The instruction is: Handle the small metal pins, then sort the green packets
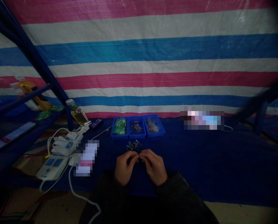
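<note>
looks like fiddly small-parts handling, left hand (124,169) and right hand (156,169) with fingers (149,153) curled close together, can't tell if they're pinching anything, loose metal pins (134,145) on the surface (195,161) just beyond at about 12 o'clock, so next move probably wants a light touch.

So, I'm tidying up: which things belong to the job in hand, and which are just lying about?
Likely the job's:
loose metal pieces
three blue trays of small parts

Likely just lying about:
white power strip
drink bottles
far-left phone
</note>
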Demonstrator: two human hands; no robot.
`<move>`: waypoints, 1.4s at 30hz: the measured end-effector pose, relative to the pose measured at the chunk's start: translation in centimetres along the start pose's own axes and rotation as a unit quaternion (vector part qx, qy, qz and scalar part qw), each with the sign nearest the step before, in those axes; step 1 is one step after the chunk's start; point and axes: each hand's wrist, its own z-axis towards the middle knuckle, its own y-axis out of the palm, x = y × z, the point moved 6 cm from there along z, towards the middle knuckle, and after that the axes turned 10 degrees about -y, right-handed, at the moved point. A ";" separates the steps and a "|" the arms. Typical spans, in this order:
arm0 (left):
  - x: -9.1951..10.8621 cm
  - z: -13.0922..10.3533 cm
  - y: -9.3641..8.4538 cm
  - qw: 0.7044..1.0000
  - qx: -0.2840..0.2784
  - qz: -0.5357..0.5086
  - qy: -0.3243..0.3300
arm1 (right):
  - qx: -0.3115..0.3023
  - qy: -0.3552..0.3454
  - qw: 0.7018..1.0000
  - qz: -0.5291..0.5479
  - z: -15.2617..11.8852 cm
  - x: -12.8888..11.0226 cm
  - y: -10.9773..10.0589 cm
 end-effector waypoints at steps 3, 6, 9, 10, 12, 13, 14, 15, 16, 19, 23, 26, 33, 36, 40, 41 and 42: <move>0.0 0.0 0.0 1.000 0.003 -0.008 0.002 | 0.001 0.002 1.000 0.000 0.0 0.1 0.1; 0.0 0.0 -0.1 1.000 0.004 -0.008 0.002 | -0.001 0.007 1.000 0.001 0.0 0.1 0.1; -0.1 0.0 -0.1 1.000 0.009 -0.004 0.001 | -0.003 0.011 1.000 -0.004 -0.1 0.2 0.1; -0.1 0.0 0.0 1.000 0.008 -0.003 0.001 | 0.000 0.012 1.000 -0.004 -0.1 0.2 0.1; -0.2 0.0 0.1 1.000 0.001 -0.004 0.002 | 0.006 0.014 1.000 -0.003 -0.1 0.3 0.1; -0.2 0.1 0.2 1.000 -0.002 -0.006 0.002 | 0.009 0.016 1.000 -0.002 -0.1 0.4 0.1; -0.2 0.1 0.2 1.000 -0.005 -0.006 0.003 | 0.011 0.020 1.000 0.000 -0.1 0.4 0.1; -0.3 0.1 0.3 1.000 -0.009 -0.006 0.003 | 0.012 0.024 1.000 0.000 -0.1 0.5 0.0; -0.2 0.0 0.3 1.000 -0.011 -0.005 0.004 | 0.012 0.027 1.000 0.001 -0.1 0.5 0.0; -0.1 0.0 0.4 1.000 -0.014 0.002 0.008 | 0.006 0.034 0.999 0.000 -0.1 0.7 0.1; 0.2 -0.1 0.2 1.000 -0.013 0.013 0.012 | -0.006 0.045 0.999 -0.015 -0.1 0.8 0.1; 0.3 -0.1 0.1 1.000 -0.012 0.013 0.015 | -0.013 0.045 0.999 -0.010 -0.1 0.7 0.2; 0.2 0.0 0.1 1.000 -0.016 0.016 0.007 | -0.010 0.018 1.000 -0.006 -0.1 0.4 0.4; 0.3 0.0 0.3 0.999 -0.031 0.015 0.012 | -0.008 0.024 1.000 -0.002 -0.1 0.4 0.4; 0.2 -0.1 0.5 0.999 -0.039 0.011 0.012 | -0.012 0.034 0.999 0.003 -0.2 0.6 0.4; 0.2 -0.1 0.5 0.999 -0.038 0.010 0.013 | -0.013 0.033 0.999 0.004 -0.2 0.6 0.4; 0.2 -0.1 0.5 0.999 -0.037 0.010 0.015 | -0.015 0.033 0.999 0.004 -0.2 0.6 0.4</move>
